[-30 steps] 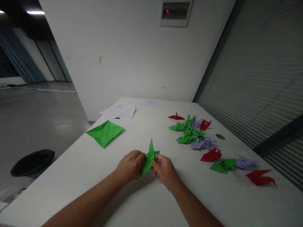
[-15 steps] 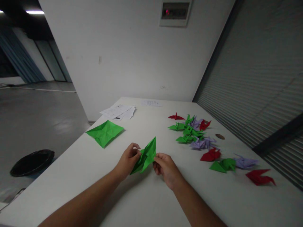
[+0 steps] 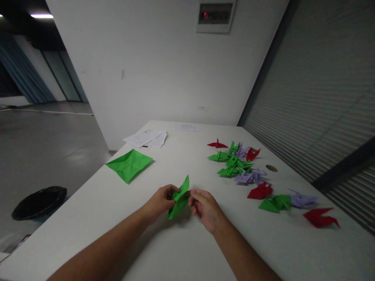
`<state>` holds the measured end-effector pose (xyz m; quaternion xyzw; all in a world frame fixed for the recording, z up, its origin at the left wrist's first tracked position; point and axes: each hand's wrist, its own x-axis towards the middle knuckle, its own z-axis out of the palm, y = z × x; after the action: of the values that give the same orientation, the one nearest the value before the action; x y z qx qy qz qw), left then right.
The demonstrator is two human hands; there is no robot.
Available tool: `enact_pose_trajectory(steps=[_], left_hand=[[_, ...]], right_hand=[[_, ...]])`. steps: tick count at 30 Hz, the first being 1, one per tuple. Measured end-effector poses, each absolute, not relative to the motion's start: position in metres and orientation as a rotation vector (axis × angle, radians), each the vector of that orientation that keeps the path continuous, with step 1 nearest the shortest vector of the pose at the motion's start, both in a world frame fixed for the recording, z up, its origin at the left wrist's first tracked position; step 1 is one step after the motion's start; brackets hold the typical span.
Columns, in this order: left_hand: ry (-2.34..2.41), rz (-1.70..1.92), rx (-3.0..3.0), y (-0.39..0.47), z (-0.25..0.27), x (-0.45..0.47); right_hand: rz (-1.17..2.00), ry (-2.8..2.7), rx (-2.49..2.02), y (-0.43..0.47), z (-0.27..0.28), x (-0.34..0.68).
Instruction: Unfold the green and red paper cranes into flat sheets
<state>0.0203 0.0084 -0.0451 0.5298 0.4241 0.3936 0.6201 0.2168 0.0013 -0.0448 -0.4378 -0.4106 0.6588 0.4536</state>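
Note:
A partly folded sheet of green origami paper (image 3: 180, 200) is held up over the white table, tilted with its tip pointing up. My left hand (image 3: 162, 201) pinches its left side between thumb and fingers. On the opposite edge, the thumb and forefinger of my right hand (image 3: 206, 208) close on the paper, the other fingers curled in. Some of the left fingers are hidden behind the paper. A second green sheet (image 3: 129, 164), creased and nearly flat, lies on the table to the left.
Folded paper cranes in green (image 3: 275, 203), red (image 3: 321, 217) and purple (image 3: 303, 200) lie along the table's right side. Printed papers (image 3: 145, 137) rest at the back left. A round hole (image 3: 271, 168) is near the right edge. A black-lined bin (image 3: 39, 203) stands on the floor at left.
The green paper in my hands has turned and looks narrower, its tip lower. My left hand has shifted slightly right and down; the right hand has hardly moved.

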Motion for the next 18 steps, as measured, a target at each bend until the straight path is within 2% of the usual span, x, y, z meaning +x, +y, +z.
enact_pose_trajectory(steps=[3, 8, 10, 18], left_hand=[[0.935, 0.914, 1.034, 0.0092, -0.0439, 0.0212], [0.852, 0.918, 0.820, 0.0126, -0.0446, 0.0174], [0.846, 0.874, 0.801, 0.0131, -0.0466, 0.0159], [0.841, 0.727, 0.811, 0.0047, -0.0507, 0.0235]], right_hand=[[1.469, -1.201, -1.109, 0.0033, -0.0483, 0.2177], [0.849, -1.804, -1.064, 0.0018, -0.0536, 0.2219], [0.692, -1.915, -1.042, -0.0004, -0.0546, 0.2218], [0.432, -2.082, -0.986, -0.0046, -0.0491, 0.2180]])
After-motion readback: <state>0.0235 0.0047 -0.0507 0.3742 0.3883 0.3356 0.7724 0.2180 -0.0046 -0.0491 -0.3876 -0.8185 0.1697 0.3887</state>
